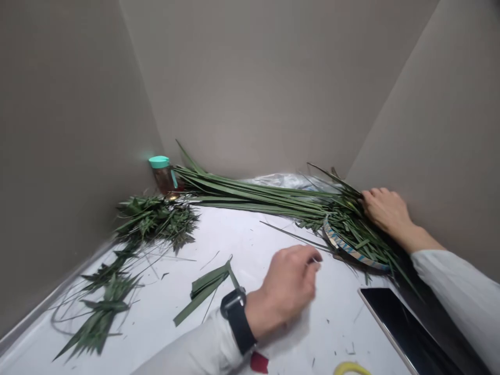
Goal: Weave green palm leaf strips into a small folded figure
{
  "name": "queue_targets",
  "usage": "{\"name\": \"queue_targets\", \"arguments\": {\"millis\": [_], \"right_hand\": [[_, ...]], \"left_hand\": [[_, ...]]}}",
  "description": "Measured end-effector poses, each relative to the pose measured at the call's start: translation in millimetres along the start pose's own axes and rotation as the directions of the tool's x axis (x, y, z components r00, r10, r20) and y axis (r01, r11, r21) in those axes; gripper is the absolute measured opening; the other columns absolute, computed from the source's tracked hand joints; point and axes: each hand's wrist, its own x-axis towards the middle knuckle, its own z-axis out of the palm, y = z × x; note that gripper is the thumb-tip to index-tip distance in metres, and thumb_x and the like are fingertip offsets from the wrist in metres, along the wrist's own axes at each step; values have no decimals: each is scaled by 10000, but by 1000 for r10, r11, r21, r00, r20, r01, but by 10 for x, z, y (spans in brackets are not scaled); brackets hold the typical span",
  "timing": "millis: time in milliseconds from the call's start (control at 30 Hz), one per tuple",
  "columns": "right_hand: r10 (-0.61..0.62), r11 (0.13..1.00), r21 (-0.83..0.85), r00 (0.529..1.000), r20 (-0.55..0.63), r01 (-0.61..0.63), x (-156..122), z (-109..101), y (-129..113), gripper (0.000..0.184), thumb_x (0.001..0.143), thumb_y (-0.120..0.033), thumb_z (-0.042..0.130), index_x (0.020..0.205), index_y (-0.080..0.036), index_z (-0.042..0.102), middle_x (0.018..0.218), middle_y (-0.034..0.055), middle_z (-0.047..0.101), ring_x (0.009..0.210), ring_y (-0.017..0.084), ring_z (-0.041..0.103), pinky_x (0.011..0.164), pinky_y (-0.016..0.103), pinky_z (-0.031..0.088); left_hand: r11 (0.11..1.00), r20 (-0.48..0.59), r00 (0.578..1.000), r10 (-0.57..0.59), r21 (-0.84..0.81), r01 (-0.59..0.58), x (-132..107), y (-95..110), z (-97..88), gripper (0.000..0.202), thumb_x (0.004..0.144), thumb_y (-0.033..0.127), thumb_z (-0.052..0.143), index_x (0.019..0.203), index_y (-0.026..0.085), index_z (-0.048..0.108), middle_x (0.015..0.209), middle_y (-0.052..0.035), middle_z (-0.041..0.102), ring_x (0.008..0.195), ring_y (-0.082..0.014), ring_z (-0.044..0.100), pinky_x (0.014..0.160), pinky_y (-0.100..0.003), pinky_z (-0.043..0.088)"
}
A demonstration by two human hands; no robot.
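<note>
"What's at the far left, going by the long leaves [253,194]?"

"A pinched bunch of leaves [103,308] on the white bench [230,234], well in front of their left end."

"Then?"

"A spiky leaf pile [156,221], just in front of that end, and a jar with a teal lid [161,176] right beside it."

"Next along?"

"A folded leaf [209,285], in front of their middle and well apart from them."

"And the left hand [291,281]?"

"In front of them too, wearing a black watch [239,319]. The fingers are curled and blurred; I can't tell whether they hold anything. A red scrap [259,363] lies farther forward of the leaves."

"Farther right?"

"A yellow thing [351,369], partly out of view, far in front of their right end. Close to that end, leaf strips [361,237] are heaped behind a curved striped band [352,254]."

"The right hand [385,208]?"

"On the greenery just beyond that same end. Its fingertips are hidden, so I can't tell if it grips."

"Last?"

"A dark-screened phone [398,328], in front of their right end."
</note>
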Motion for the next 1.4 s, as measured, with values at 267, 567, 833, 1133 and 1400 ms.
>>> {"name": "queue_targets", "arguments": {"millis": [267, 567, 833, 1133, 1400], "right_hand": [[3, 995, 103, 1000, 19, -5, -121, -295, -53, 338, 963, -413, 557, 1165, -146, 599, 1145, 96, 629, 1040, 244, 617, 883, 456, 515], [-138, 882, 447, 989, -53, 147, -417, -1230, -390, 305, 938, -223, 502, 1180, -100, 641, 1203, 193, 647, 1079, 319, 603, 911, 417, 463], [-451, 570, 734, 888, -95, 368, -1319, -1657, -1424, 211, 930, -216, 550, 1104, -142, 643, 1048, 95, 690, 902, 202, 635, 818, 340, 469], [-598, 313, 865, 789, -141, 392, -1978, -1689, -2007, 164, 917, -181, 486, 847, -188, 634, 872, 57, 648, 806, 192, 574, 720, 286, 373], [-536, 98, 977, 837, -107, 188, -1961, -1598, -1996, 169, 935, -264, 486, 979, -201, 637, 908, 65, 678, 832, 230, 600, 745, 341, 397]], "left_hand": [[726, 419, 855, 306, 478, -495, -338, 737, -42, 169, 755, 78, 641, 816, 235, 631, 774, -127, 676, 670, -258, 582, 601, -407, 363], [593, 157, 977, -147, 805, -40, -353, 166, -1128, 179, 923, 321, 587, 875, 164, 657, 894, -33, 679, 844, -191, 643, 796, -399, 515], [543, 100, 879, -466, 817, 196, -706, -339, -1537, 210, 912, 351, 607, 964, 156, 667, 987, -53, 692, 899, -207, 659, 813, -419, 536], [700, 127, 874, -469, 657, 280, -925, -397, -1360, 203, 902, 333, 623, 1002, 160, 660, 1027, -57, 681, 889, -203, 653, 798, -411, 543], [894, 51, 935, -350, 315, 318, -953, -393, -976, 176, 902, 309, 628, 979, 151, 652, 955, -41, 676, 805, -175, 649, 726, -368, 553]]}}
